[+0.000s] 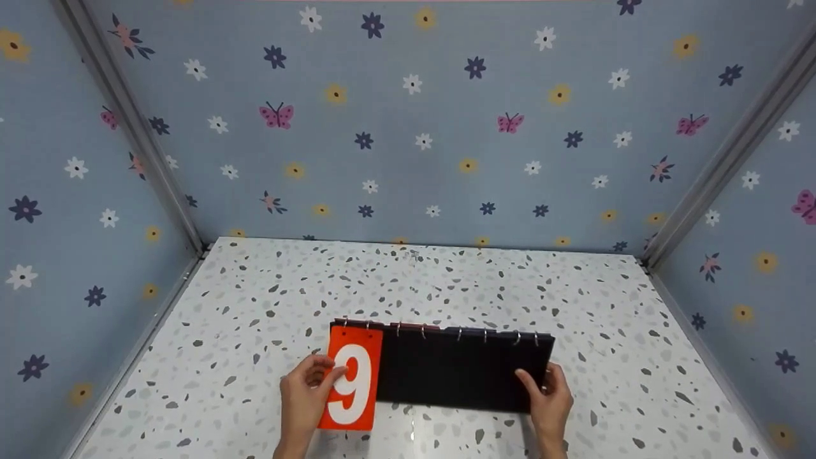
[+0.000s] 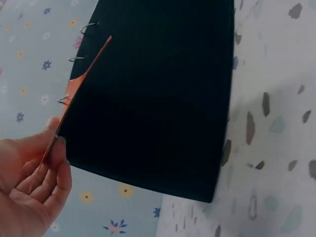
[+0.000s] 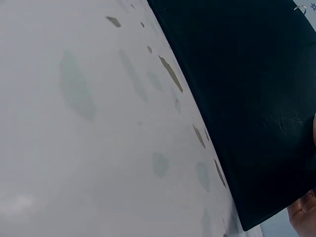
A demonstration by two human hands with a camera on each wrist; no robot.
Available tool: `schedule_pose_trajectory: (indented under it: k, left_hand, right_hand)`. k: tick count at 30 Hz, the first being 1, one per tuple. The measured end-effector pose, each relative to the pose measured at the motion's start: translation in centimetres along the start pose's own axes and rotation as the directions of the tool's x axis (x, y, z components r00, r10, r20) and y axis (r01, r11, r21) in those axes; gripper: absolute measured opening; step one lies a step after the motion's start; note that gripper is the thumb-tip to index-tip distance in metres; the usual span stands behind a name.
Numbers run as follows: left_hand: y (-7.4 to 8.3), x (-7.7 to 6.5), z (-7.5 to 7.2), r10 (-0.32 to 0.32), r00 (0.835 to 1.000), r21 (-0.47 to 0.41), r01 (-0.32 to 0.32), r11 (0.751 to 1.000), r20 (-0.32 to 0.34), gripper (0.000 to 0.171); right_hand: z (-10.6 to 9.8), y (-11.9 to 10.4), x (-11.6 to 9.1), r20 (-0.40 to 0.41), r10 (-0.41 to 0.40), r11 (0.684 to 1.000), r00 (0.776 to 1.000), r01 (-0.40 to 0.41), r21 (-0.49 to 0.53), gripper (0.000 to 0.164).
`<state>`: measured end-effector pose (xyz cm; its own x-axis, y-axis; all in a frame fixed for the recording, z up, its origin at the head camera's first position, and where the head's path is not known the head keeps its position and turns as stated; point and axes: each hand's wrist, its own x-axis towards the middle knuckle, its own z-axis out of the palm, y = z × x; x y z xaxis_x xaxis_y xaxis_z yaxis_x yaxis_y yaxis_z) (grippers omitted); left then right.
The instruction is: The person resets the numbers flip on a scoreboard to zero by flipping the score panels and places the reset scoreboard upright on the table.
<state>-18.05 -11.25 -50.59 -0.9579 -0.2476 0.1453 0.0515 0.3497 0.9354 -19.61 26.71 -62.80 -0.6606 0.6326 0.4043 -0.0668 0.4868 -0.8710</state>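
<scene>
A black flip scoreboard [image 1: 452, 370] with metal rings along its top edge is held up in front of me, over the table. From its leftmost rings hangs a red number card [image 1: 352, 386] showing a white 9. My left hand [image 1: 305, 396] pinches that card by its left side. In the left wrist view the card [image 2: 81, 88] appears edge-on, tilted away from the black face. My right hand [image 1: 549, 403] grips the board's right edge, thumb in front. Only some fingers [image 3: 303, 212] of it show behind the board in the right wrist view.
The white speckled tabletop [image 1: 255, 306] spreads beneath and behind the scoreboard. Blue panels with flowers and butterflies enclose it at the back [image 1: 440, 127], left [image 1: 57, 255] and right [image 1: 752, 217], with grey metal posts at the corners.
</scene>
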Motion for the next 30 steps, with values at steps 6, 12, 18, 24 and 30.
schedule_pose_trajectory:
  k: [6, 12, 18, 24, 30]
  left_hand:
    - [0.7, 0.4, -2.0, 0.077, 0.988, -0.199, -0.05, 0.979, 0.131, 0.024]
    - [1.0, 0.9, -3.0, 0.187, 0.96, -0.329, -0.111, 0.938, 0.208, 0.024]
    - [3.1, 1.5, -2.8, 0.385, 0.923, -0.188, -0.381, 0.905, -0.014, 0.017]
    - [5.2, 2.9, -2.3, 0.565, 0.811, -0.091, -0.581, 0.809, -0.154, 0.017]
    - [4.1, 5.9, -0.8, 0.578, 0.793, -0.016, -0.592, 0.806, -0.191, 0.011]
  right_hand:
    - [-1.2, -4.1, -0.5, 0.03, 0.01, 0.996, 0.999, -0.012, 0.094, 0.031]
    - [-0.8, -2.5, -0.5, 0.015, -0.014, 0.997, 1.0, 0.013, 0.075, 0.031]
    - [-0.2, -0.4, -0.2, -0.002, -0.027, 1.0, 1.0, 0.027, 0.014, 0.032]
    - [-1.4, -4.5, -0.7, 0.038, 0.018, 0.998, 0.999, -0.02, 0.051, 0.032]
    - [-0.7, -2.2, -0.3, 0.028, -0.016, 1.0, 0.999, 0.016, 0.019, 0.031]
